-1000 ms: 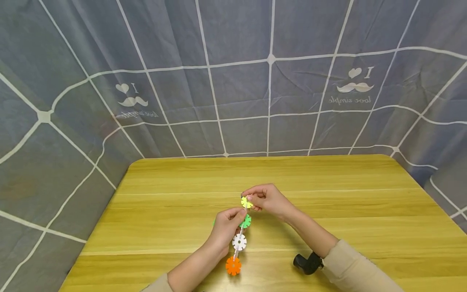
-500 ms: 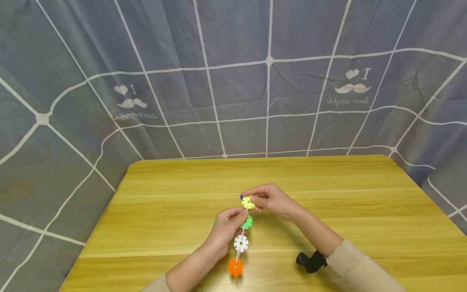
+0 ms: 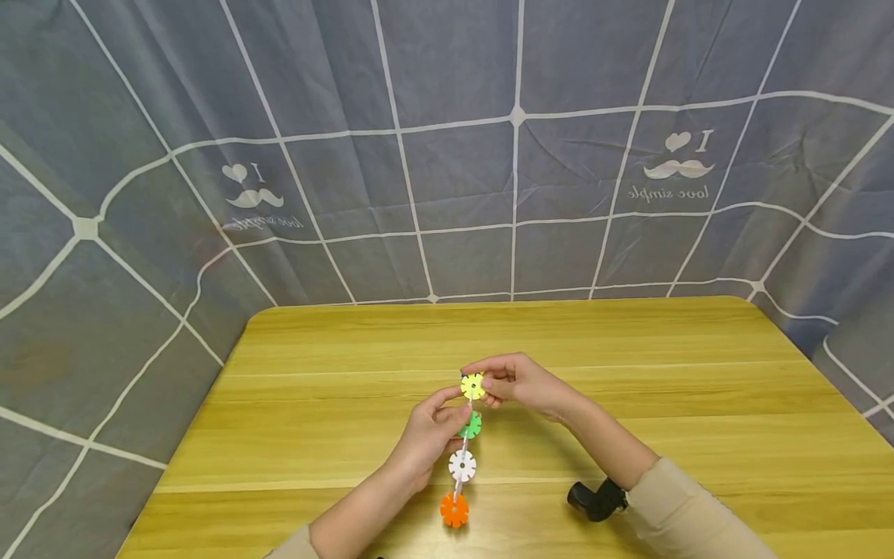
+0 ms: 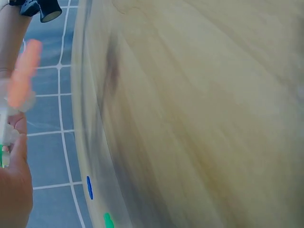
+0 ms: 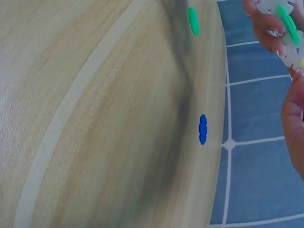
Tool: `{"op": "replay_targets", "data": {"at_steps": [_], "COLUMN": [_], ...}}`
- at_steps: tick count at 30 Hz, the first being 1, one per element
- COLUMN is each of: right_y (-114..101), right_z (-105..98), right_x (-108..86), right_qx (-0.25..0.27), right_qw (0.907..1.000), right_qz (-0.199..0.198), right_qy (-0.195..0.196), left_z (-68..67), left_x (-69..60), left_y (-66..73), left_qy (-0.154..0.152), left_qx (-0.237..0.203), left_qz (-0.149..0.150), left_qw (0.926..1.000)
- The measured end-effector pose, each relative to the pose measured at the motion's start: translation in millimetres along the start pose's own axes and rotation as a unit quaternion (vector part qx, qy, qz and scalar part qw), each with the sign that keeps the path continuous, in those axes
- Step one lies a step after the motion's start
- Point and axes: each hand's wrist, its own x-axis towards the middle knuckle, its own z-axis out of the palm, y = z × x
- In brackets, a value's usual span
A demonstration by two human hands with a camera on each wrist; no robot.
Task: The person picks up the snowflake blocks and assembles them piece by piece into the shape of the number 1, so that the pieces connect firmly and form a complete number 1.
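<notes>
A chain of notched plastic snowflake discs hangs between my hands in the head view: a yellow disc (image 3: 472,386) on top, then a green disc (image 3: 472,425), a white disc (image 3: 462,466) and an orange disc (image 3: 455,511), with white discs seen edge-on linking them. My left hand (image 3: 424,439) pinches the chain around the green disc, its index finger stretched towards the yellow one. Thumb and fingers of my right hand (image 3: 520,384) hold the yellow disc at its right edge. The right wrist view catches the chain's green disc (image 5: 288,24) between white ones.
On the wooden table (image 3: 335,341) lie a loose blue disc (image 5: 203,129) and a loose green disc (image 5: 193,21), mostly hidden behind my hands in the head view. Near my right sleeve is a black angled object (image 3: 596,501). A grey gridded curtain (image 3: 461,178) surrounds the table.
My left index finger has lifted from the thumb and stretched up towards the yellow disc. The orange end of the chain has shifted slightly right. My right hand keeps its hold.
</notes>
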Motion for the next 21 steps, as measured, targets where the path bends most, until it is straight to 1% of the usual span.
{"op": "replay_targets", "data": {"at_steps": [8, 15, 21], "right_y": [-1.7, -1.3, -1.2], "right_z": [0.2, 1.4, 2.4], "right_x": [0.5, 2.2, 2.8], "right_qx": [-0.003, 0.009, 0.019], "right_qw": [0.9999, 0.9999, 0.9997], "right_qz": [0.006, 0.004, 0.004], "right_qy": [0.011, 0.013, 0.013], "left_z": [-3.8, -6.5, -9.5], "left_x": [0.2, 0.1, -0.2], "left_y": [0.8, 0.3, -0.5], "left_qy": [-0.017, -0.018, -0.013], "left_qx": [-0.005, -0.006, -0.004], "left_qz": [-0.004, -0.007, -0.005], "left_qw": [0.9998, 0.9998, 0.9999]}}
